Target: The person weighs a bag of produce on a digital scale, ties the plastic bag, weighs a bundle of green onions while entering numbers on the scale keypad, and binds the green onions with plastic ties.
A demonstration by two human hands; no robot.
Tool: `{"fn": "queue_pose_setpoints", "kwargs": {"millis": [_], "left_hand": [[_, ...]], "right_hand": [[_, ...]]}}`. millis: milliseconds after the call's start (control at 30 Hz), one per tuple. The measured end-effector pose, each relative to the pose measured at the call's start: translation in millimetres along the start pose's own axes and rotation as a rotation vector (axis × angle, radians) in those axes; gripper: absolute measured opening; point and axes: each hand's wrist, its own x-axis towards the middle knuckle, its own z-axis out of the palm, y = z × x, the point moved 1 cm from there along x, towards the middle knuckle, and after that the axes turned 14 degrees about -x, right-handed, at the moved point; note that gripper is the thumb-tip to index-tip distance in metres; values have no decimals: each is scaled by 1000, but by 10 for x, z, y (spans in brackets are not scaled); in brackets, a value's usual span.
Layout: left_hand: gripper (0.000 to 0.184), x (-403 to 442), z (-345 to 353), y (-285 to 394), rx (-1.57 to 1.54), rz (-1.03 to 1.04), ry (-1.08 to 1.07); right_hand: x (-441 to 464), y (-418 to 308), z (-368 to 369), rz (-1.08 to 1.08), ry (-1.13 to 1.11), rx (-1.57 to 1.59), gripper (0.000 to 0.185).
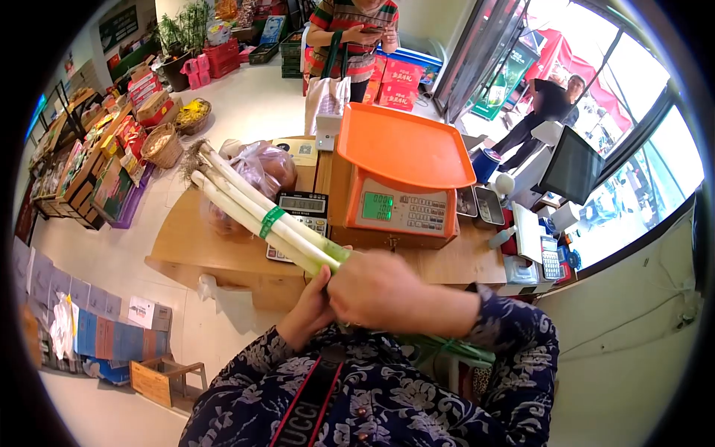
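A bundle of large green onions (253,216) slants up and left in front of me, white stalks and roots toward the counter's far left side. A green band (271,222) wraps the stalks. My left hand (310,311) is closed round the lower stalks from the left. Over the greener part, my right hand (380,290) is clenched, slightly blurred; its fingertips are hidden. The green leaves (447,349) show below my right forearm. Beneath the stalks lies a calculator (304,204). Behind them sits a clear plastic bag of round brownish produce (272,165).
An orange weighing scale (410,205) with a wide tray (406,145) stands on the wooden counter (201,249). A monitor (572,165) and a second calculator (550,257) are at right. One person (354,45) stands across the counter; another (547,104) is near the doorway.
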Motion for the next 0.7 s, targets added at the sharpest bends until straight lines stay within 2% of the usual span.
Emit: {"fn": "queue_pose_setpoints", "kwargs": {"millis": [33,167,267,467,567,667,700], "left_hand": [[62,1,151,-56,-5,-5,-36],[57,-43,267,-315,25,-5,-27],[55,-105,261,-472,11,2,1],[54,-188,126,-593,-82,60,37],[53,-201,148,-458,-62,133,71],[56,-179,232,-215,-56,152,67],[57,-172,196,-83,-41,146,-2]], "right_hand": [[-118,-56,298,-245,353,-53,10],[-362,-242,717,-337,434,-395,11],[-500,-250,861,-350,419,-429,12],[-714,-256,744,-421,252,-378,16],[-855,-243,350,-459,368,-263,18],[-1094,-206,69,-357,184,27,19],[-1167,-196,64,-297,62,128,22]]}}
